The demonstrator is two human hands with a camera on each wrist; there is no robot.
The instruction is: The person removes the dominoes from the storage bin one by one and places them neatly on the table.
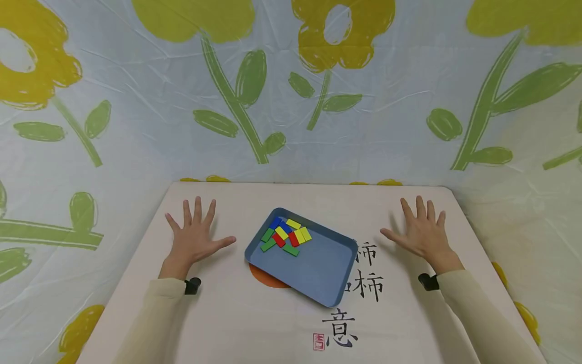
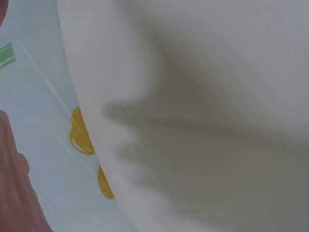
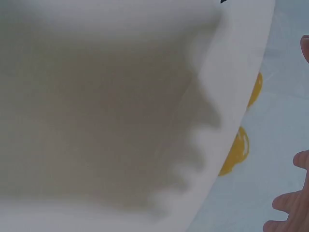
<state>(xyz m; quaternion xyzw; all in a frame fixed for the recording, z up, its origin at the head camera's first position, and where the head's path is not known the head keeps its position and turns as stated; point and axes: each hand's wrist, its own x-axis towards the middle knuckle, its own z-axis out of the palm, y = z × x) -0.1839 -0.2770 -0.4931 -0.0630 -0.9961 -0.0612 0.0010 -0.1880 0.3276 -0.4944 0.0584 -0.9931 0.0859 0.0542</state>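
Observation:
My left hand (image 1: pixel 194 241) is held over the left side of the table, fingers spread and holding nothing. On the other side, my right hand (image 1: pixel 424 233) also has its fingers spread wide, with nothing in it. Between them a blue-grey tray (image 1: pixel 313 273) lies at an angle. Several small flat blocks sit loosely together in its left part: a blue block (image 1: pixel 275 222), a yellow block (image 1: pixel 293 223), a red block (image 1: pixel 279 239) and a green block (image 1: pixel 291 249) among them. In both wrist views, the hands' shadows fall on the table and only parts of the hands show.
The pale table covering (image 1: pixel 254 333) bears black written characters (image 1: pixel 342 328) and an orange printed shape (image 1: pixel 265 277), partly covered by the tray. Behind the table's far edge hangs a cloth (image 1: pixel 364 146) with yellow flowers and green leaves.

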